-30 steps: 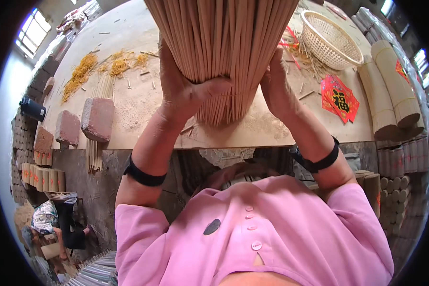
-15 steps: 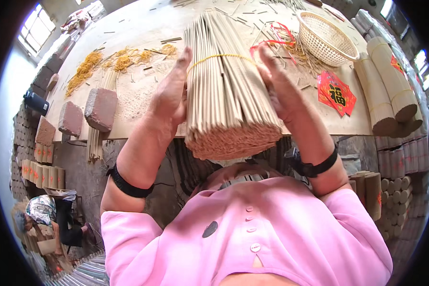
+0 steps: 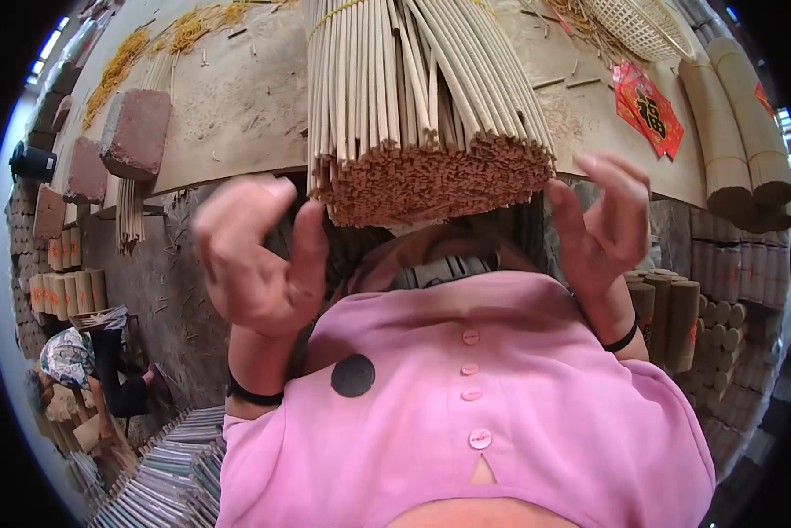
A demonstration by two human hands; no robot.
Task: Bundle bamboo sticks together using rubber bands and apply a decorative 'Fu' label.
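A thick bundle of tan incense sticks [image 3: 422, 88] lies on the table with its near end jutting past the front edge. A yellow rubber band [image 3: 332, 12] loops round it farther up. Off the bundle's near left corner, my left hand [image 3: 259, 251] is open, fingers curved and thumb apart, a little blurred. My right hand [image 3: 602, 220] is likewise open at the near right corner, thumb raised close to the stick ends. Neither hand grips the bundle; whether the thumbs touch it I cannot tell.
Bricks [image 3: 136, 132] weigh down thin sticks at the table's left edge. Yellow rubber bands [image 3: 118, 70] lie behind them. To the right are red paper labels [image 3: 648, 110], a woven basket [image 3: 637, 26] and wrapped rolls [image 3: 712, 132]. A person [image 3: 87, 365] bends low at the left.
Both hands have let go of the bundle's sides and drawn back toward me, below its near end. The view has shifted, so the bundle and table appear higher.
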